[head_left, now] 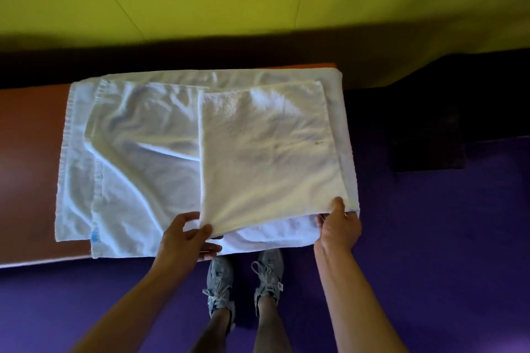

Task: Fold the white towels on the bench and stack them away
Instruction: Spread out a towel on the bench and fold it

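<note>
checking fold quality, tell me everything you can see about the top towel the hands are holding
The top towel is white terry cloth with a yellowish cast, folded into a rough rectangle, mostly flat. A small brownish mark sits near its right edge. It lies on other white towels at the right end of the bench. The left hand pinches its near left corner and the right hand its near right corner, lifting the near edge slightly.

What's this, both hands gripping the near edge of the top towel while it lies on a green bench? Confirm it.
Not quite: the bench is reddish-brown, not green; the green surface is the wall behind it. The head view shows this. The rest holds: the left hand and right hand grip the near edge of the top towel.
</note>
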{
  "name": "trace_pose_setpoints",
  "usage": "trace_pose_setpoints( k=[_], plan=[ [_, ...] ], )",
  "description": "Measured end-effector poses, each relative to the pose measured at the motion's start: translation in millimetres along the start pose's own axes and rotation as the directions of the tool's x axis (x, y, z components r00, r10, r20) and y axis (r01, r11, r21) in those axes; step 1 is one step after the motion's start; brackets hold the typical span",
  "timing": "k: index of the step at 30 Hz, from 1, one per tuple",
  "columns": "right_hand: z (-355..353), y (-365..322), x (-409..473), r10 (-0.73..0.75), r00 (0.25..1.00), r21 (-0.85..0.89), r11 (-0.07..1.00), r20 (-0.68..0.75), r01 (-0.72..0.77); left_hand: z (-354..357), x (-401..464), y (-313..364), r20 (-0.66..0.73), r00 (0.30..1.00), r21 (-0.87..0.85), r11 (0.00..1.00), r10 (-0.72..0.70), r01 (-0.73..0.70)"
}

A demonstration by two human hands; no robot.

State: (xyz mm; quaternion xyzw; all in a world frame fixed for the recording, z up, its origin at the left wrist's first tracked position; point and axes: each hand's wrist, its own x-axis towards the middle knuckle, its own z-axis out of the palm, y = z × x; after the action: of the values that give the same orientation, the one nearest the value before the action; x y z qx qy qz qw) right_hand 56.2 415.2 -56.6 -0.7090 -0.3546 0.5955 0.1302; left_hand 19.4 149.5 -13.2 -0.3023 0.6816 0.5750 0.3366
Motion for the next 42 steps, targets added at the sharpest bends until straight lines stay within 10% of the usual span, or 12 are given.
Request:
trace_pose_setpoints(
  k=[12,18,28,37,42],
  plan=[
    [20.4,-90.7,-12.3,-0.336,0.904,-0.059,0.93,0.264,0.363,13.7,5.8,70.8,-0.062,0.983,-0.166,0.969,0.173,-0.182],
    [84.8,-136.8,-1.9,-0.274,0.798,-0.068,0.929,0.537,0.364,10.5,60.9,118.7,-0.17,0.914,0.082,0.93,0.368,-0.359],
    [172.3,-155.6,28.6,-0.487,0.733,-0.25,0.724,0.475,0.643,27.7,165.6,188.9,-0.236,0.867,0.199,0.895,0.44,-0.4],
    [199.1,-142.2,57.9,-0.357,0.749,-0.221,0.806,0.559,0.549,20.0,200.9,180.5,-0.225,0.898,0.331,0.896,0.379,-0.295],
    [168.2,-119.9,25.9,-0.648,0.509,-0.3,0.413,0.567,0.86,4.2,174.4,145.1,-0.245,0.914,0.483,0.858,0.322,-0.173]
  ],
)
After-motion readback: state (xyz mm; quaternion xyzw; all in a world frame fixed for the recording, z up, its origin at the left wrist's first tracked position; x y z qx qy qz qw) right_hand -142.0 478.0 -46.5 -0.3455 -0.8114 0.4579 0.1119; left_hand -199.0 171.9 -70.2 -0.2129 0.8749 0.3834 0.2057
